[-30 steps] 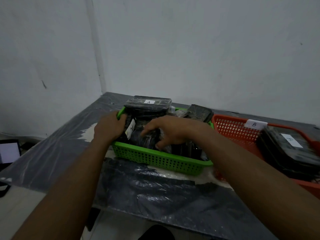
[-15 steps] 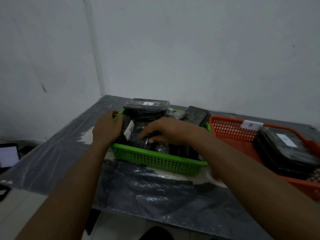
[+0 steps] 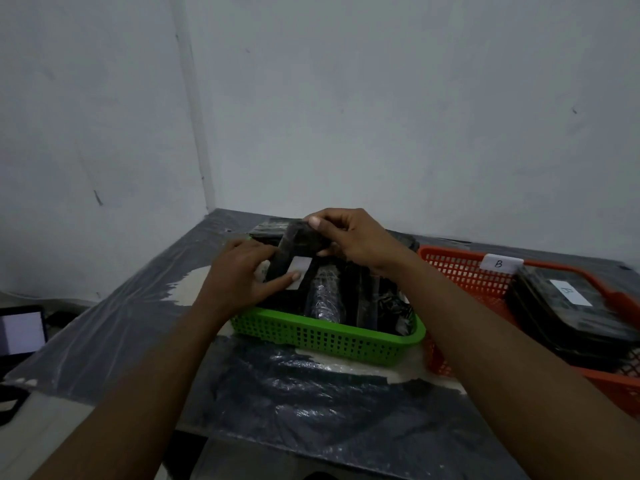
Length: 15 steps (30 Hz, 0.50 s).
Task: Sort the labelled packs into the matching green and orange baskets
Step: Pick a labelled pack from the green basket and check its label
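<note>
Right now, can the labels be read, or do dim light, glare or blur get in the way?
Head view: dim light. The B tag on the orange basket reads clearly; the white label on the held pack, gripped by left hand and right hand, looks washed out. Head view: sheen on the plastic sheet; packs in the green basket merge in shadow.

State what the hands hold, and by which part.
One dark pack above the green basket: right hand pinches its top end, left hand holds its lower part by the white label.
</note>
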Each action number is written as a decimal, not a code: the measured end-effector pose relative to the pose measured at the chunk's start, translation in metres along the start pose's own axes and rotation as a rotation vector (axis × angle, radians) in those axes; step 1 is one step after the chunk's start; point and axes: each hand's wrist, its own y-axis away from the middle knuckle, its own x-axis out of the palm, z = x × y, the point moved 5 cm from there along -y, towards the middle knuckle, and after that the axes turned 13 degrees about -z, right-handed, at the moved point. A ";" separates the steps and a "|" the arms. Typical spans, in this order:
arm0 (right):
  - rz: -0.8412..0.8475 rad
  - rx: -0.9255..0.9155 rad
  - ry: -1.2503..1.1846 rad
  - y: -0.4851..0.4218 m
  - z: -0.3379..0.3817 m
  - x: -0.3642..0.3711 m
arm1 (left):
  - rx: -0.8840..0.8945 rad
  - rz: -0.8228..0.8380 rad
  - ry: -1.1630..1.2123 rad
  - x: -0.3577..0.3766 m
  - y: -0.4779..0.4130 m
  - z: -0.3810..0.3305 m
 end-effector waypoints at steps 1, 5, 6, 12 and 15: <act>-0.029 0.021 -0.018 0.000 0.000 -0.003 | -0.028 0.033 0.020 0.001 -0.003 -0.002; -0.098 0.023 -0.039 0.004 0.004 -0.013 | -0.241 0.138 0.295 0.001 -0.016 -0.001; -0.103 0.009 -0.025 0.006 0.006 -0.016 | -0.272 0.155 0.360 0.002 -0.019 -0.003; -0.204 0.013 -0.047 0.007 0.004 -0.032 | -0.596 0.038 0.671 -0.001 -0.029 -0.002; -0.231 0.065 -0.092 0.007 -0.004 -0.034 | -0.666 -0.021 0.700 -0.004 -0.028 -0.003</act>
